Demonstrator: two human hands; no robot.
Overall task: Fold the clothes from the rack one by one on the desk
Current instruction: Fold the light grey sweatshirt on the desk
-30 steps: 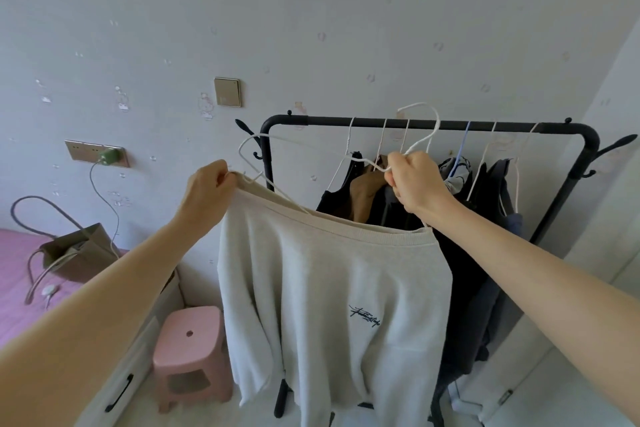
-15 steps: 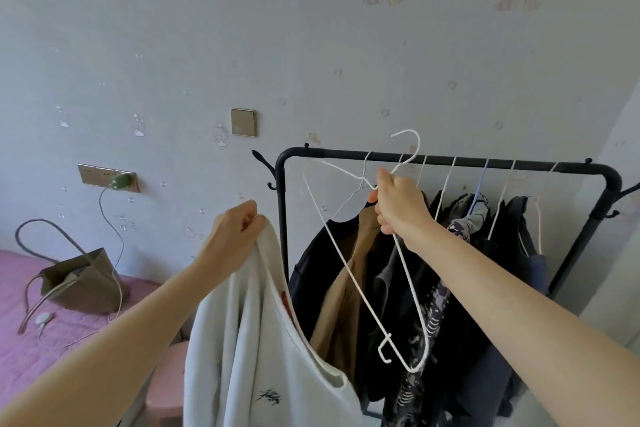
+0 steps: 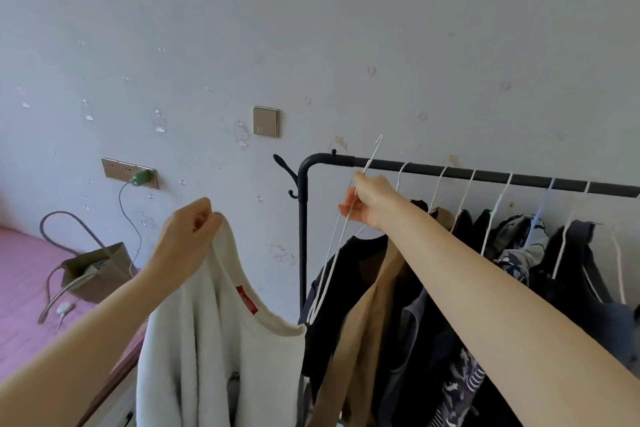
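A pale wall (image 3: 346, 45) with faded cartoon-cat prints stands behind the black clothes rack (image 3: 485, 178); well left of the rack a pink floor (image 3: 20, 274) shows, with one olive paper bag (image 3: 95, 270) on it under a socket strip (image 3: 128, 173); one beige switch plate (image 3: 265, 122) sits above the rack's left corner; left of the rack the left hand (image 3: 185, 236) is closed on the neckline of a light grey sweatshirt (image 3: 207, 340), which hangs limp, red label inside; at the rack's left end the right hand (image 3: 369, 206) grips one empty white wire hanger (image 3: 332, 253), hook above the bar; about six hangers with dark and tan garments (image 3: 433, 305) hang on the bar.
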